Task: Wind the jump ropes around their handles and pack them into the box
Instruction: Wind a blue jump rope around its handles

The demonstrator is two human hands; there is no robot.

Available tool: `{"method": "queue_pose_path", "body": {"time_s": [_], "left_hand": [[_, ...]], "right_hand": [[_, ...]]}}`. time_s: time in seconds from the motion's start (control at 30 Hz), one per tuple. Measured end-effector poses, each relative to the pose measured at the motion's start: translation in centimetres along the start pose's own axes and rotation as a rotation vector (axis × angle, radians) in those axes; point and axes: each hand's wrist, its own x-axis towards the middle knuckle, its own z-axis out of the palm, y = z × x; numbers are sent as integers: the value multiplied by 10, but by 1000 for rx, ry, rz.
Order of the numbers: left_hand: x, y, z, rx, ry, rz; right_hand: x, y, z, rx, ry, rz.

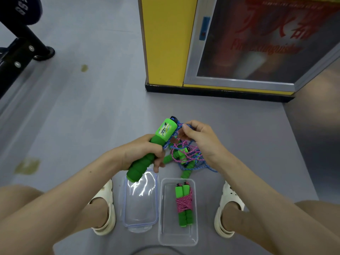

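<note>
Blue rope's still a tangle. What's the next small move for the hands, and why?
Probably draw the blue rope free with the right hand and start a turn around the green handle gripped in the left hand. It is knotted up with the pink rope on the floor; one wound pink bundle already lies in the box.

Your left hand (141,153) and right hand (200,138) are bare, with no gloves, rings or watch showing, and both forearms are uncovered with no sleeve reaching into view. You wear chunky cream-white clogs: the left clog (105,208) has a thick moulded strap and sole, and the right clog (227,197) shows round vent holes across its top.
</note>
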Motion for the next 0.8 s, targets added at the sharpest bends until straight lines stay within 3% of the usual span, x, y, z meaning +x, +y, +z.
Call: {"method": "queue_pose_path", "body": {"time_s": [0.23, 0.37, 0.47, 0.57, 0.7, 0.8], "left_hand": [[1, -1, 5, -607, -326, 70], [4, 1, 13, -788, -443, 194], [9, 6, 16, -801, -426, 221], [13, 12, 15, -846, -371, 246], [12, 16, 13, -931, -341, 326], [12, 20, 9, -871, -160, 342]], "right_hand": [[4, -5, 5, 225, 9, 74], [-6, -5, 13, 220, -324, 95], [-4, -3, 16, 117, -324, 169], [-7, 1, 20, 199, -239, 183], [-8, 12, 29, -23, -236, 190], [-6, 19, 32, -174, -306, 203]]}}
